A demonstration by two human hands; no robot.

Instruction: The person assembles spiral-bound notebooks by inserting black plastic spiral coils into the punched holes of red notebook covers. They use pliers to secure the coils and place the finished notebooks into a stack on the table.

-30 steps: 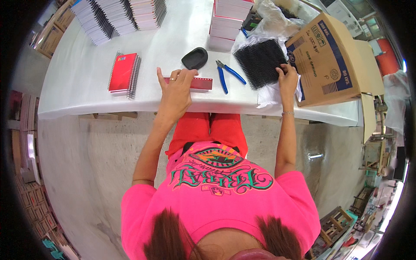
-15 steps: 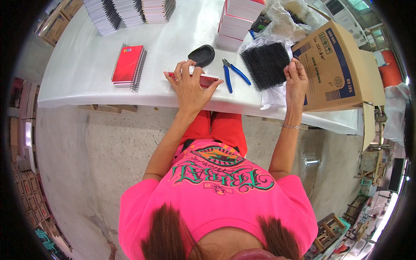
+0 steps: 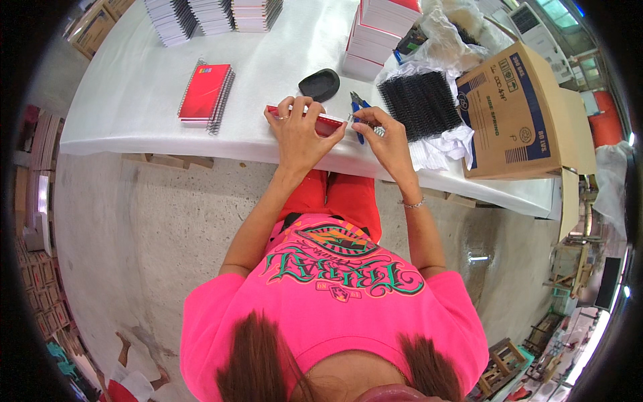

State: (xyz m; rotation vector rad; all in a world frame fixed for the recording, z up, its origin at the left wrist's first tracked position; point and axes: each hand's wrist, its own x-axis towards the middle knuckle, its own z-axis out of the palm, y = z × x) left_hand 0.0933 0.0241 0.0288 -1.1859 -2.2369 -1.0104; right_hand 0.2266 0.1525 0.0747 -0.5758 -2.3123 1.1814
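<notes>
On the near part of the white table, my left hand (image 3: 298, 137) grips a red-covered notebook (image 3: 328, 126) by its long edges, with a row of holes facing me. My right hand (image 3: 390, 146) is at the notebook's right end, thumb and fingers pinching a thin wire binding coil (image 3: 379, 130). Whether the coil's tip has entered the holes I cannot make out. Just behind that hand lie blue-handled cutting pliers (image 3: 355, 107), partly covered by it. A black oval dish (image 3: 319, 85) sits beyond the notebook. To the right is a pile of black coils (image 3: 420, 104) on white paper.
A red spiral-bound notebook (image 3: 205, 94) lies at left. Stacked bound notebooks (image 3: 209, 19) stand at the far left, unbound red-and-white stacks (image 3: 376, 37) at the back. An open carton (image 3: 509, 127) leans at right beside crumpled plastic (image 3: 445, 37). Another person (image 3: 127, 378) appears at lower left.
My right hand has moved left from the coil pile to the notebook's right end, bringing a coil. My left hand keeps its grip. Part of another person has come into view at lower left.
</notes>
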